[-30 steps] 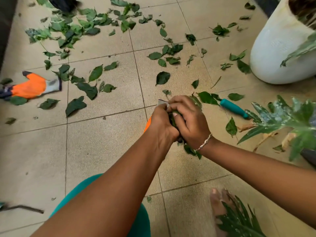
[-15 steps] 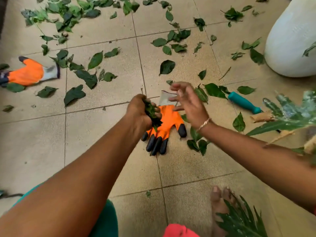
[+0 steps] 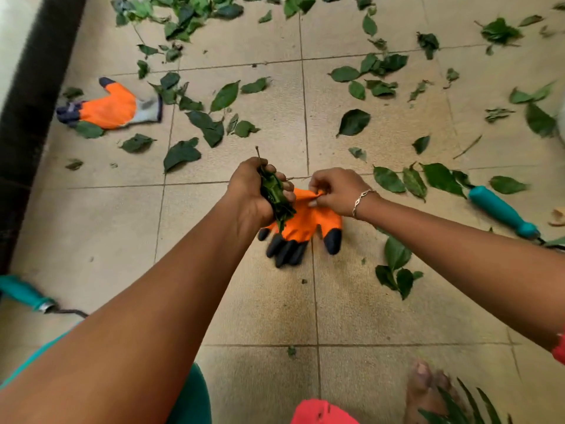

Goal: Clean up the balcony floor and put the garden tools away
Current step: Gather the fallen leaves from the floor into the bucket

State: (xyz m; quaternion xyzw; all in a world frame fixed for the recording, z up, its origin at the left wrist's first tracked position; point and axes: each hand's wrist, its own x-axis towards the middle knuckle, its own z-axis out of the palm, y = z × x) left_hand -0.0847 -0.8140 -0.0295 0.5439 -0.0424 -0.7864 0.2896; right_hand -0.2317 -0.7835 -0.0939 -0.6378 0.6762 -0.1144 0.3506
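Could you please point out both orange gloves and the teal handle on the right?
Near orange glove (image 3: pixel 312 220), head view, orange palm area.
Far orange glove (image 3: pixel 110 108), head view, orange middle.
Teal handle (image 3: pixel 498 209), head view, mid-grip.

Soft even daylight; faint shadows; wide-angle edge warp; right-edge blur

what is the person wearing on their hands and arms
Both hands are bare, with no gloves: the left hand and the right hand. Both forearms are bare too, no sleeves in view. The one thing worn is a thin silver chain bracelet round the right wrist.
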